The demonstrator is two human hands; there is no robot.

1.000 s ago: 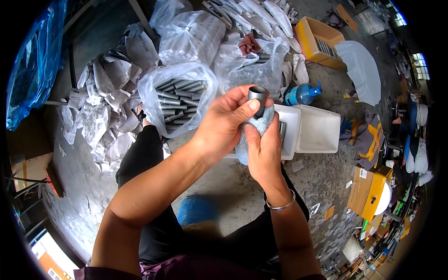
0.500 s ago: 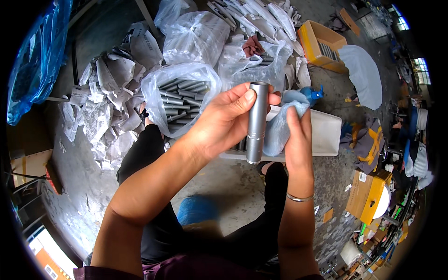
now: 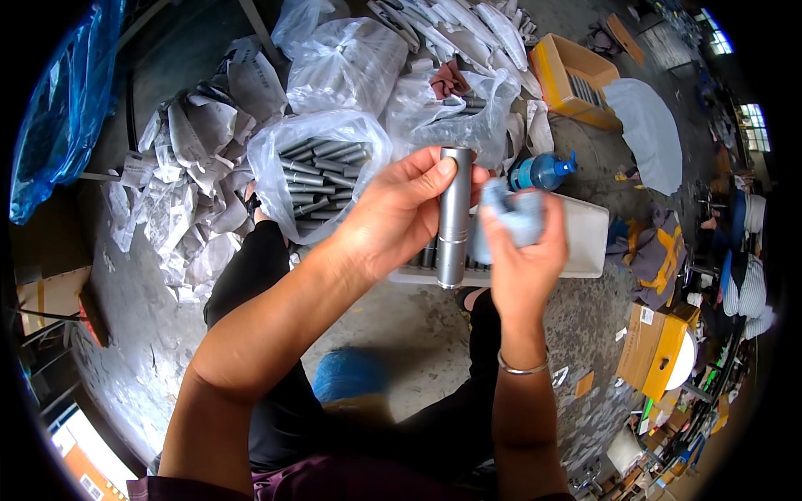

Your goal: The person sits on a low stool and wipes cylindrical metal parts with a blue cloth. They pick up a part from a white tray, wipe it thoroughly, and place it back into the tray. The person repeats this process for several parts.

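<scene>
My left hand [image 3: 399, 213] is closed round a grey metal tube [image 3: 454, 221], thumb on its upper front. The tube stands nearly upright, with fine rings round its lower part. Just right of it, my right hand [image 3: 526, 259] grips a light blue cloth [image 3: 511, 219], blurred by motion. Whether the cloth touches the tube I cannot tell. Below and behind the hands lies a white plastic tray [image 3: 589, 238] with several dark tubes, partly hidden by my hands. To the left, an open clear plastic bag [image 3: 266, 167] is filled with similar grey tubes.
A blue bottle [image 3: 541, 171] lies beyond the tray. Closed plastic bags [image 3: 347, 67] and crumpled paper [image 3: 196, 159] cover the floor ahead and left. A yellow-edged carton [image 3: 555, 75] stands far right. Near my legs sits something blue [image 3: 351, 376]. Another carton [image 3: 643, 346] is at right.
My right hand has bunched the cloth and turned, its fingers now curled around it. The blue bottle shows more fully. My left hand keeps the tube in nearly the same place.
</scene>
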